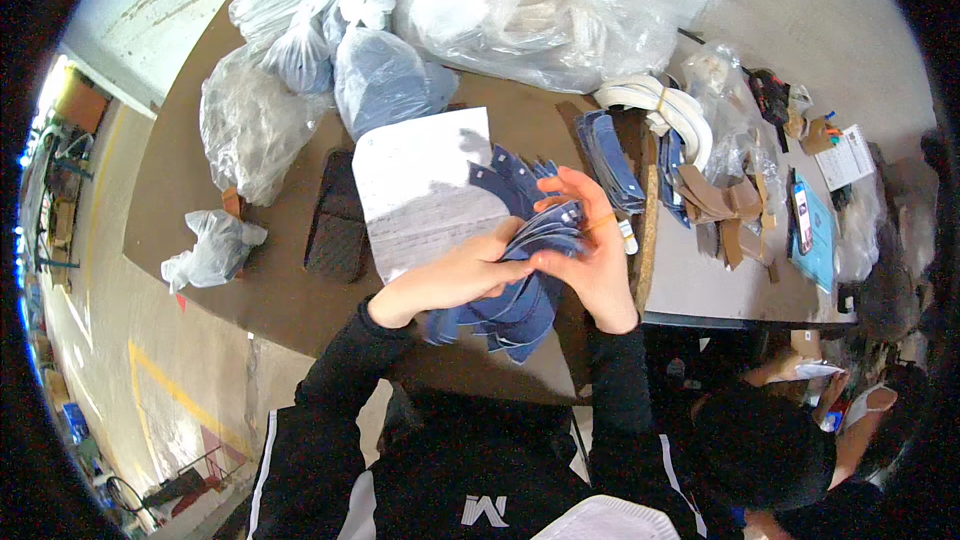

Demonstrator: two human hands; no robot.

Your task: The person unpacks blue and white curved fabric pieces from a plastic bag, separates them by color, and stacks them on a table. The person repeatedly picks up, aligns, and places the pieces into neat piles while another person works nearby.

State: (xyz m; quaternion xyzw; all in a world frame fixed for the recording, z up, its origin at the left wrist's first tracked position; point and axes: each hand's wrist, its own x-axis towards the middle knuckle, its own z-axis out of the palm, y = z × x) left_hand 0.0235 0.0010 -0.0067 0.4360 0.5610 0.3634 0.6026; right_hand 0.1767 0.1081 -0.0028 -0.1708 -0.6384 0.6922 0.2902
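The left hand [455, 275] and right hand [590, 250] both clamp a fanned stack of dark blue cut pieces [525, 275] over the desk's [260, 270] near edge. The stack's long axis runs from lower left to upper right. The fingers hide its middle. A white sheet [425, 185] lies just behind, partly covered.
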